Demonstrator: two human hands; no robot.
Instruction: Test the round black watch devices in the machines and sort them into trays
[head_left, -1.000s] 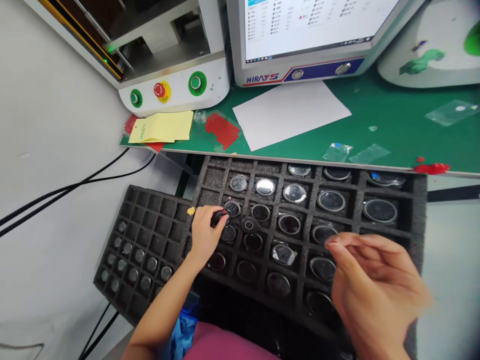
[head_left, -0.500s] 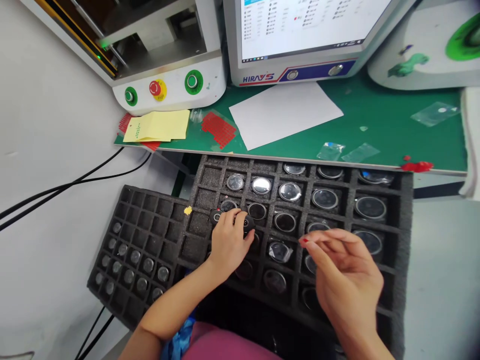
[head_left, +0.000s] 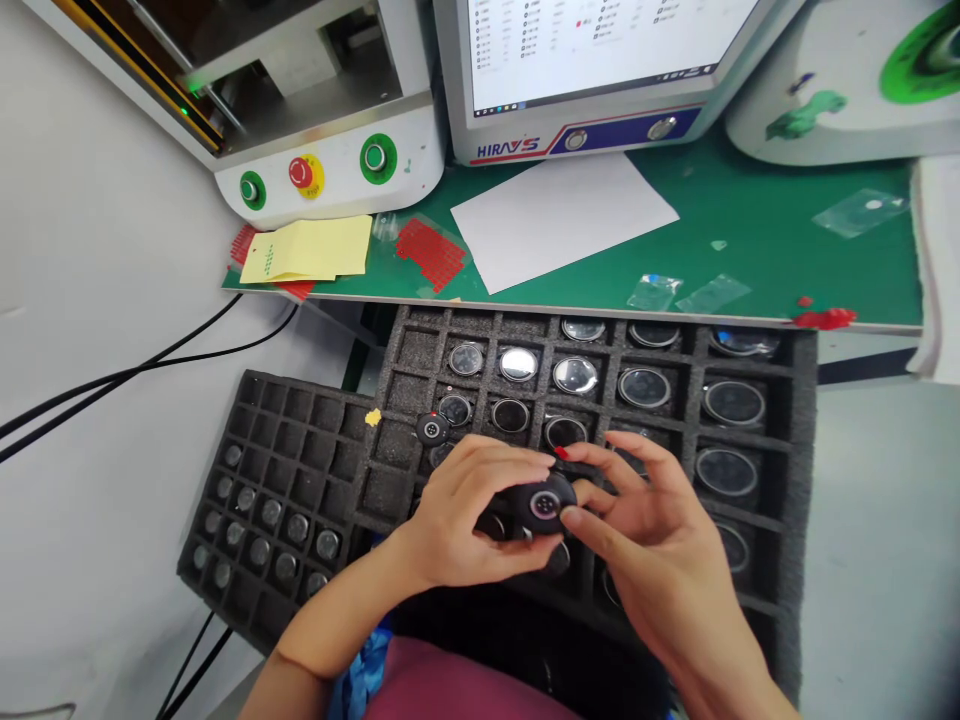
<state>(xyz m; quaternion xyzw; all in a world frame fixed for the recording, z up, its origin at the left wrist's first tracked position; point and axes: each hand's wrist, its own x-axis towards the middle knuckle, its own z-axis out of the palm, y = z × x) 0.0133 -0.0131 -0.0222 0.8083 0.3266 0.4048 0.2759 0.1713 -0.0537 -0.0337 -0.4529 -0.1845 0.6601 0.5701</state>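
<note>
Across the upper part of the view runs a green counter [head_left: 765,225], bearing a monitor [head_left: 600,60] between two white machines. Below its edge sits a large dark foam tray [head_left: 796,480], its compartments holding round glassy discs, with a smaller foam tray [head_left: 301,404] of smaller round pieces to its left. On the counter lie a white sheet [head_left: 562,225], yellow slips [head_left: 307,250] and a red sticker sheet [head_left: 431,253]. Over the large tray the two hands meet: the left hand [head_left: 472,515], curved into a C, grasps a black disc [head_left: 545,503] between fingers above and thumb below, its dotted centre facing up. The right hand [head_left: 660,530] is partly open, its thumb at the disc's right edge; whether it grips there, I cannot tell. Another black piece [head_left: 433,429] rests on the tray beyond the left hand. Smallest is a red bit [head_left: 561,453] on a right fingertip, just above the held disc.
</note>
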